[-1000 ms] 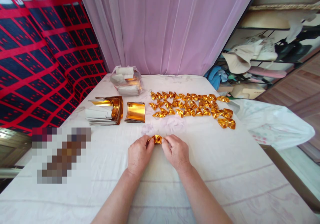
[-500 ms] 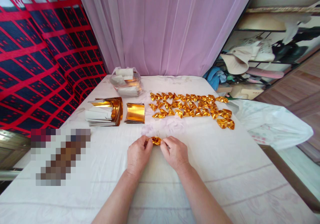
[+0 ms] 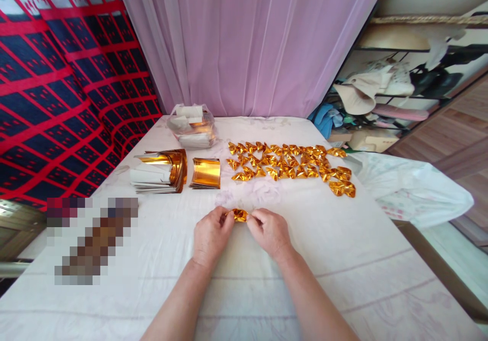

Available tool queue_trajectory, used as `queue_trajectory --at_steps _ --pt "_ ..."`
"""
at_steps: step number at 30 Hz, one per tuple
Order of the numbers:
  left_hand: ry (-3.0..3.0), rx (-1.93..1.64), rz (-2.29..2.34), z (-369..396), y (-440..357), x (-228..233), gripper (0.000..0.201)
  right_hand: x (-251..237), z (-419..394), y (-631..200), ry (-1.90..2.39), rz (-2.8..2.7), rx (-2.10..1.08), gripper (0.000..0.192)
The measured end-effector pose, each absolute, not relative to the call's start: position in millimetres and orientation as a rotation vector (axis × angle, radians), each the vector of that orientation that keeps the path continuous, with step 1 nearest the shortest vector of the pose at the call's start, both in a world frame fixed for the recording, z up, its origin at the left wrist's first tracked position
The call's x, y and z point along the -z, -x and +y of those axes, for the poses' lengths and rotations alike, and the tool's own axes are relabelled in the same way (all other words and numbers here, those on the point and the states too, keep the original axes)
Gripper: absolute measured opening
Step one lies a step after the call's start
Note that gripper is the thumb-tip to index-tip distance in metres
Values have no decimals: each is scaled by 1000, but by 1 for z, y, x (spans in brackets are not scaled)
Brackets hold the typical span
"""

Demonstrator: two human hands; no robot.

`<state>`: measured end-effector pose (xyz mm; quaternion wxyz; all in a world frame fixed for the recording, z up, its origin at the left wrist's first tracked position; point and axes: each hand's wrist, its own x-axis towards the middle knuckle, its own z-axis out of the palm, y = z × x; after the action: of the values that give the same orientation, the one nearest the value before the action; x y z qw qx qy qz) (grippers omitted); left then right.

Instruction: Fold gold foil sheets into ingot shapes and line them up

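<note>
A small folded gold foil paper piece (image 3: 240,215) is pinched at both ends just above the tablecloth. My left hand (image 3: 214,233) closes thumb and fingers on its left end. On the right end, my right hand (image 3: 269,233) grips in the same way, so both tips of the piece are hidden. Beyond my hands lie rows of folded gold foil pieces (image 3: 282,162). To their left sits a small stack of flat gold foil sheets (image 3: 206,173), and beside it a larger fanned stack of white-backed foil sheets (image 3: 156,173).
A clear plastic bag (image 3: 193,126) of more sheets stands at the table's back. The table (image 3: 229,300) has a white cloth. A purple curtain (image 3: 244,46) hangs behind, and a white plastic bag (image 3: 419,183) lies off the right edge. Shelves (image 3: 381,92) stand at the right.
My right hand has shifted very slightly to the right, and a little more of the gold foil piece shows between my hands. The view has tilted slightly.
</note>
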<state>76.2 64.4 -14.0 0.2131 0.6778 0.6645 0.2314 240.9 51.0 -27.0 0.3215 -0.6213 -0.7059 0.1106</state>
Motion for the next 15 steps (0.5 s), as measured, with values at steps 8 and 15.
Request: queue_trajectory --at_steps 8,15 --pt "-1877 -734 1759 64 -72 16 37 31 55 -257 1773 -1638 -96 35" --pt "-1836 -842 1772 67 -68 25 41 16 60 -306 2190 -1448 114 32"
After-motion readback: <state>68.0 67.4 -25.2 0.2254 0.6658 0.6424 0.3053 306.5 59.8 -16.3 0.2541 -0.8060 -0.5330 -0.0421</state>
